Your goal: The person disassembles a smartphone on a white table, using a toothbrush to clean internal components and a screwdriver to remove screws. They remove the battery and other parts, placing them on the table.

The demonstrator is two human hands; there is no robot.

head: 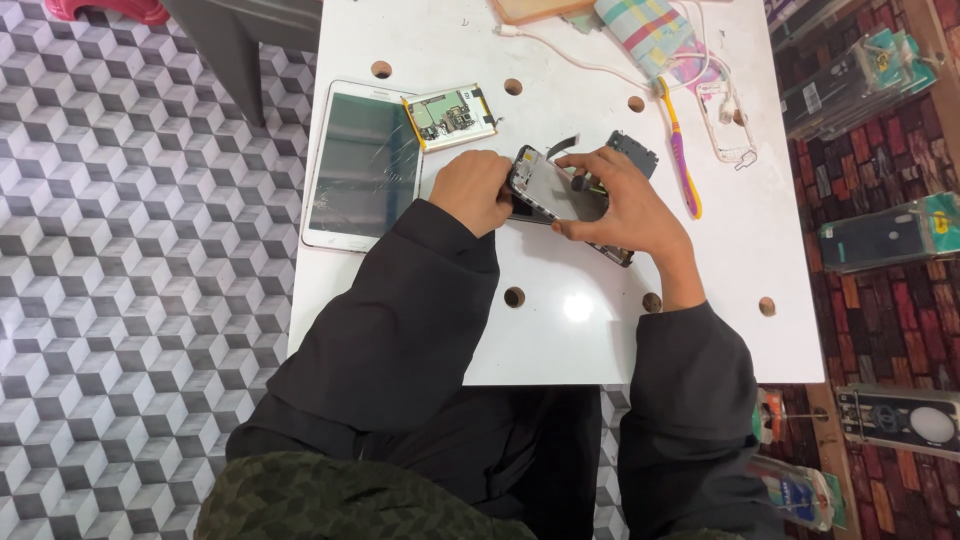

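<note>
Two hands hold one opened phone (556,190) near the middle of the white table (600,330), the left hand (470,190) closed on its left end and the right hand (620,205) pressing its right side, its long side slanting between them.

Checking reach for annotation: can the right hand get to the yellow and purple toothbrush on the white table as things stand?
Probably yes. The yellow and purple toothbrush lies on bare white table just beyond the right hand, nothing between them. But that hand is pressed on the opened phone, so it would have to let go.
</note>
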